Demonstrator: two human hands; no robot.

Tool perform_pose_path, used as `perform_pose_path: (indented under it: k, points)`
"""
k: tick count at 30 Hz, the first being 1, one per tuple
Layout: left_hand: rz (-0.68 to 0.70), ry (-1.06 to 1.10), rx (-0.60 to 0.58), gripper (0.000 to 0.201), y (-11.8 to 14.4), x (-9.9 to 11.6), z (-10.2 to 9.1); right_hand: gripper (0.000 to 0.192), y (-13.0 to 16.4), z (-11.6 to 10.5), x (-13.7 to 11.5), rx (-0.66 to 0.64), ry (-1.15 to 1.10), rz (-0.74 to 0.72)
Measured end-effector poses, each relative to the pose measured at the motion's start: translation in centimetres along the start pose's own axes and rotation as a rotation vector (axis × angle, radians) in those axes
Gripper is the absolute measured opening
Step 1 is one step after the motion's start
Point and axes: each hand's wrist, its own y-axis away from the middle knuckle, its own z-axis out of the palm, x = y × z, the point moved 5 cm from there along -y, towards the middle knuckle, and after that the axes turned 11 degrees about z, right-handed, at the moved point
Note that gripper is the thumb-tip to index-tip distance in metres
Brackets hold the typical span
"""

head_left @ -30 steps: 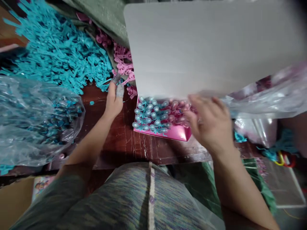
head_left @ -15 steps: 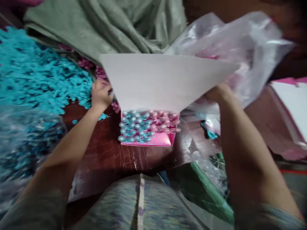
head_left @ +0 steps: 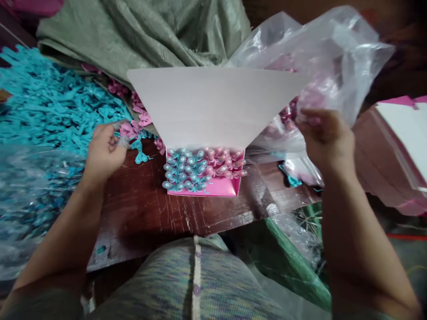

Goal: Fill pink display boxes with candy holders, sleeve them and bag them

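My left hand (head_left: pixel 105 151) is closed on small pink plastic pieces (head_left: pixel 130 130), with a turquoise piece (head_left: pixel 141 153) hanging just beside them. My right hand (head_left: pixel 328 138) is at the clear plastic bag (head_left: pixel 348 66) holding pink wrapped items (head_left: pixel 289 112). Its fingers are pinched together; something pinkish shows at the fingertips, too unclear to name. Between my hands stands a pink box (head_left: pixel 222 187) with its white lid (head_left: pixel 213 104) raised. Rows of round-topped pieces fill part of it, blue ones (head_left: pixel 188 170) on the left and pink ones (head_left: pixel 227 162) at the back right.
A heap of turquoise plastic pieces (head_left: pixel 60 102) lies at left, above a clear bag of blue items (head_left: pixel 36 191). Grey-green cloth (head_left: pixel 150 35) is behind the box. At right are white-and-pink cartons (head_left: pixel 405 138); a green bag (head_left: pixel 290 258) lies below the dark red table (head_left: pixel 143 200).
My left hand has drawn back left and toward me, with pink pieces now visible in it. My right hand has come out from behind the lid to the right.
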Motion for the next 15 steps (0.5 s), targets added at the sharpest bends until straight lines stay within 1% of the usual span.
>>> perform_pose_path:
  k: [1, 2, 3, 4, 5, 6, 8, 10, 12, 15]
  points:
    - [-0.004, -0.102, -0.003, 0.025, 1.1, 2.8, -0.7, 0.038, 2.2, -0.1, -1.4, -0.048, -0.075, -0.036]
    - [0.025, -0.126, -0.056, 0.023, 2.2, 5.8, -0.6, 0.048, 4.5, 0.0, -3.1, -0.125, -0.158, -0.088]
    - [0.021, -0.06, -0.181, 0.023, 3.2, 8.4, 0.4, 0.059, 6.8, 0.5, -4.8, -0.237, -0.226, -0.14]
    - [-0.003, 0.045, -0.256, 0.02, 4.1, 10.7, 1.6, 0.066, 8.9, 1.1, -6.4, -0.346, -0.289, -0.177]
    - [-0.037, 0.137, -0.334, 0.02, 5.0, 12.5, 3.2, 0.068, 10.8, 1.7, -8.0, -0.433, -0.334, -0.198]
    - [-0.067, 0.2, -0.424, 0.019, 5.8, 13.8, 4.9, 0.064, 12.4, 2.3, -9.4, -0.492, -0.352, -0.216]
    - [-0.103, 0.283, -0.499, 0.018, 7.2, 15.1, 7.9, 0.043, 14.7, 3.2, -11.9, -0.531, -0.338, -0.284]
    - [-0.095, 0.35, -0.508, 0.017, 8.1, 15.4, 9.9, 0.028, 16.0, 3.8, -13.6, -0.547, -0.297, -0.389]
    - [-0.059, 0.418, -0.506, 0.016, 8.5, 15.7, 11.2, 0.027, 16.7, 4.1, -14.5, -0.563, -0.279, -0.466]
    - [-0.007, 0.447, -0.519, 0.014, 8.7, 16.2, 12.2, 0.034, 17.3, 4.0, -14.5, -0.578, -0.309, -0.478]
